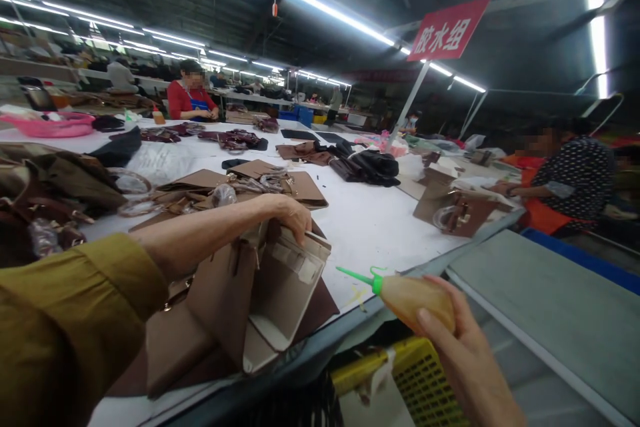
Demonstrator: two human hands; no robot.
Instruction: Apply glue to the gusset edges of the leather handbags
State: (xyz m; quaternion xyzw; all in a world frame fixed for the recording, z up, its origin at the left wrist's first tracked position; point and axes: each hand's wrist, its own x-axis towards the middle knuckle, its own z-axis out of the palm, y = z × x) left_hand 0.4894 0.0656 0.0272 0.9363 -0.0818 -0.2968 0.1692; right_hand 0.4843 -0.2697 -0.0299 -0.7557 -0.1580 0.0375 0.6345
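Note:
My left hand [293, 215] reaches over a brown handbag [220, 287] at the front of the table, its fingers closed on the bag's upper edge. The bag's pale inside faces me, and a brown flap lies to its left. In my right hand [463, 340] is a glue bottle [417, 300] with amber contents, a green collar and a thin green nozzle. The bottle is tilted nearly level, and its nozzle points left toward the bag's opening, a short way apart from it. My fingers wrap round the bottle's body.
Below the table edge stands a yellow plastic crate [425, 373]. More brown bag pieces [305, 188] and black pieces [373, 165] lie on the white table [360, 213]. A co-worker in a dotted top [575, 173] handles another brown bag [457, 210] at right. A pink basket [47, 125] sits far left.

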